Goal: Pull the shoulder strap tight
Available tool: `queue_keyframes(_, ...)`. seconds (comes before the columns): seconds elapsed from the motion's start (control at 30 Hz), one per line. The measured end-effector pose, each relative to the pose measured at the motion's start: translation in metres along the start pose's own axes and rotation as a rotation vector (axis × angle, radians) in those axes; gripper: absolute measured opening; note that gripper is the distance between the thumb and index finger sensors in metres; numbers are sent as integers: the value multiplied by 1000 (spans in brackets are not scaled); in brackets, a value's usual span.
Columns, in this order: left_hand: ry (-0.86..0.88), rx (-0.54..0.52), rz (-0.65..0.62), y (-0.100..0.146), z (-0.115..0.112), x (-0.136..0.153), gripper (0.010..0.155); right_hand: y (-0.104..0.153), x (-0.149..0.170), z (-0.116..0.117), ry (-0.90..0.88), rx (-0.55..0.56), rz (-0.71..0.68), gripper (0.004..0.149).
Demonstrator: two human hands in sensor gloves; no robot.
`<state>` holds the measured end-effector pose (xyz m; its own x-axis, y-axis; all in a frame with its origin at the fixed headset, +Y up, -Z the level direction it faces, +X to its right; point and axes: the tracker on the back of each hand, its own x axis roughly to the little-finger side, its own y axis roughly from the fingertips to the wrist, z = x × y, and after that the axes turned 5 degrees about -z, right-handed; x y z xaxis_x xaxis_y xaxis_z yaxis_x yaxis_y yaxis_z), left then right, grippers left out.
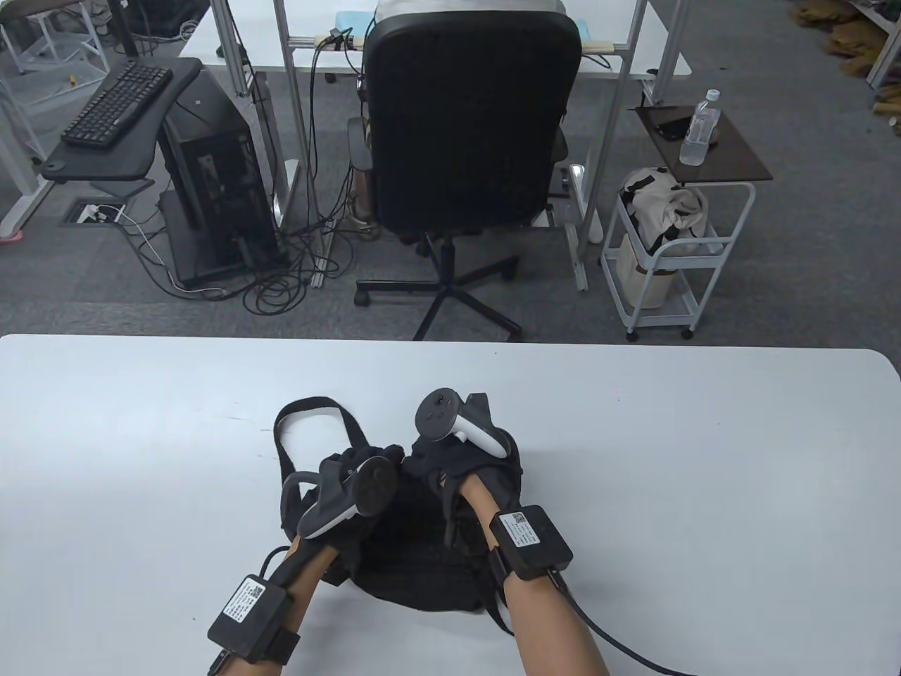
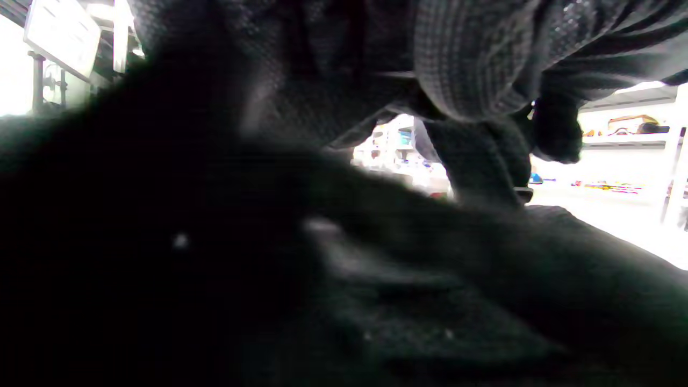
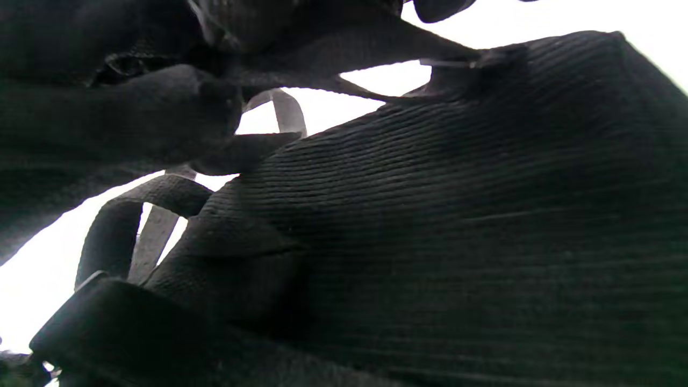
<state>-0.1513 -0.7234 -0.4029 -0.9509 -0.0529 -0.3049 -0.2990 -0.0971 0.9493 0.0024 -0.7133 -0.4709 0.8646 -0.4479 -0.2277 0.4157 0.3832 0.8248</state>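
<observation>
black backpack [image 1: 415, 556] lying flat on the white table [image 1: 704, 458], near its front edge, under both hands. one shoulder strap [image 1: 310, 415] looped out onto the tabletop at the bag's upper left. left hand [image 1: 352, 486] pressed down on the bag's left side, fingers bent over dark fabric; cannot tell whether gripping anything. right hand [image 1: 457, 451] just beside it on the upper right part, fingers curled into the webbing; exact hold hidden. beyond the table, a black office chair [image 1: 468, 134].
</observation>
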Motion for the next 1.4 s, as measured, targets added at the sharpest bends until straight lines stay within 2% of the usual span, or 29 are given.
queue_keyframes(0.1, 13, -5, -4, 0, 2, 1, 64, -3, 4, 2, -89, -69, -23, 49)
queue_keyframes(0.3, 12, -13, -32, 0, 2, -3, 63, -2, 1, -1, -45, -21, -102, 34)
queue_keyframes(0.47, 8, -83, -83, 3, 10, -7, 61, 8, 8, -5, -21, -12, -149, 33)
queue_keyframes(0.63, -9, -138, -149, 5, 12, -14, 60, 20, 34, -13, -36, 50, -179, 32)
queue_keyframes(0.7, -35, -146, -147, 5, 10, -14, 60, 25, 46, -19, -38, 91, -158, 32)
queue_keyframes(0.77, -41, -130, -132, 5, 8, -7, 61, 33, 71, -25, -41, 142, -106, 32)
queue_keyframes(0.87, 77, -115, -131, 3, 5, 0, 61, 42, 91, -28, -97, 205, -67, 32)
queue_keyframes(0.9, 41, -117, -131, 3, 5, -1, 61, 44, 90, -29, -105, 204, -78, 34)
queue_keyframes(0.97, 28, -110, -152, 4, 4, -4, 61, 47, 79, -31, -142, 253, -144, 64)
queue_keyframes(1.0, 32, -110, -153, 3, 3, -5, 61, 46, 67, -31, -197, 261, -195, 72)
queue_keyframes(1.07, 23, -109, -155, 3, 3, -8, 62, 41, 46, -28, -204, 218, -242, 80)
queue_keyframes(1.13, 32, -111, -164, 4, 3, -10, 62, 31, 24, -21, -57, 144, -207, 81)
queue_keyframes(1.17, 28, -112, -160, 4, 3, -11, 62, 26, 17, -17, 4, 113, -183, 79)
queue_keyframes(1.23, 30, -120, -155, 4, 4, -10, 63, 18, 7, -8, 60, 60, -161, 66)
queue_keyframes(1.27, 19, -105, -156, 4, 2, -9, 62, 15, 3, -6, 46, 79, -160, 59)
queue_keyframes(1.3, -15, -105, -153, 5, 1, -7, 62, 15, 1, -5, 37, 161, -185, 46)
queue_keyframes(1.33, 2, -107, -149, 4, 1, -6, 62, 15, -1, -4, 33, 197, -226, 37)
queue_keyframes(1.4, 30, -94, -154, 3, 1, -7, 63, 19, -1, -3, 67, 169, -229, 35)
